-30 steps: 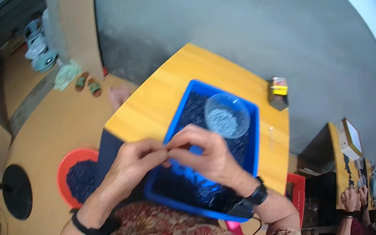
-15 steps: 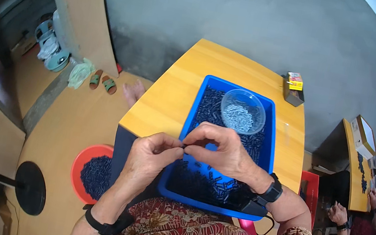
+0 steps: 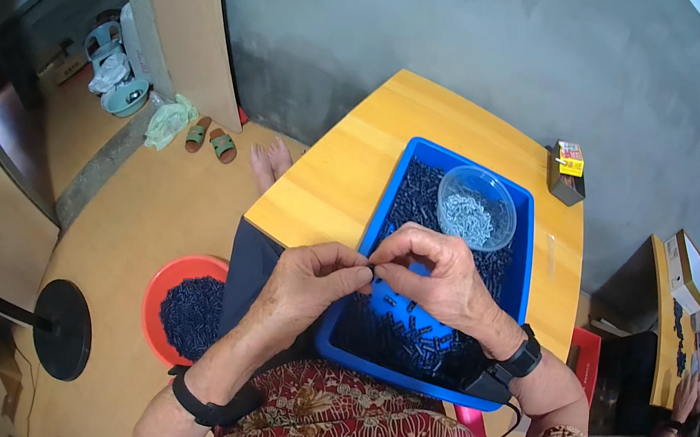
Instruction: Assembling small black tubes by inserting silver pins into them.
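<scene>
Over the blue tray (image 3: 528,269), my left hand (image 3: 306,281) and my right hand (image 3: 438,276) meet fingertip to fingertip. Both are closed in a pinch. A small dark piece (image 3: 372,271) shows between them, mostly covered by the fingers. Many small black tube-like pieces (image 3: 412,342) lie in the tray, heaped at its far and near ends, with blue bottom showing in the middle. At the tray's far right, a round clear tub (image 3: 512,212) holds small silvery pieces (image 3: 468,221), too fine to name surely.
The tray rests on a yellow wooden table (image 3: 338,179), a small dark box (image 3: 566,184) at its far right corner. A red basin (image 3: 159,279) of dark pieces stands on the floor at left, near a black round base (image 3: 61,331). Another person's hand (image 3: 690,395) is at a right-hand table.
The view has shifted, so the table and tray appear farther right. My hands remain pinched together over the tray. The other person's hands have moved closer together at their table.
</scene>
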`<state>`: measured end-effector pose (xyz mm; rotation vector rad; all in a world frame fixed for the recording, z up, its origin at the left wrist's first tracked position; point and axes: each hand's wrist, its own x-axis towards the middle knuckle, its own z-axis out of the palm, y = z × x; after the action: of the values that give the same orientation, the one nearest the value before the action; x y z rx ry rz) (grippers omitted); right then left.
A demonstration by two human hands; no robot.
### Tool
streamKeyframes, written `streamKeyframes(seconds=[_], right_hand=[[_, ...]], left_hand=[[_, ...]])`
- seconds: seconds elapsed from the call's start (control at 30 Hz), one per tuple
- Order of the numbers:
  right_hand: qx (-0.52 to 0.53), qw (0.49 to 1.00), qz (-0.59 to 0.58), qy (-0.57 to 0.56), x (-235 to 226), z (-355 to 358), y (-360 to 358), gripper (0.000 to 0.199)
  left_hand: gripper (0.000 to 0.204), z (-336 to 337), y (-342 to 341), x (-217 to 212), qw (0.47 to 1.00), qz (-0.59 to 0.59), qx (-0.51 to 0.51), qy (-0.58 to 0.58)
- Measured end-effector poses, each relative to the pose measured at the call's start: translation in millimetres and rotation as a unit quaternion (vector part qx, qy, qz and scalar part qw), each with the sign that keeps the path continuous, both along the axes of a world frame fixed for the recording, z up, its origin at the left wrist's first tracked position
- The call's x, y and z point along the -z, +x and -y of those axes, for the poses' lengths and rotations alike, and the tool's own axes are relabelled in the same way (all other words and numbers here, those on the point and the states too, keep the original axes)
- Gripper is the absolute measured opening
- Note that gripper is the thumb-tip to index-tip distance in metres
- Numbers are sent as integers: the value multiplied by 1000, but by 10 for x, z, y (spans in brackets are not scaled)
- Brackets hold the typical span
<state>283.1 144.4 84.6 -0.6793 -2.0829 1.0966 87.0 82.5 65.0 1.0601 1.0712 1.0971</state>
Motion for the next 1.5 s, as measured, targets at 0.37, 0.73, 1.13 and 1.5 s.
streamKeyframes(seconds=[0.37, 0.73, 1.13, 1.5], right_hand=[[-47, 970, 201, 129, -131, -151, 198, 11], [-139, 885, 394, 204, 227, -193, 386, 13], [-68, 972, 202, 98, -57, -103, 250, 10], [-17, 993, 113, 40, -220, 102, -21, 20]], left_hand=[[14, -36, -38, 64, 999, -24, -31, 24], [9, -15, -10, 31, 998, -49, -28, 21], [16, -22, -19, 20, 999, 25, -20, 2], [12, -23, 6, 114, 996, 53, -22, 75]])
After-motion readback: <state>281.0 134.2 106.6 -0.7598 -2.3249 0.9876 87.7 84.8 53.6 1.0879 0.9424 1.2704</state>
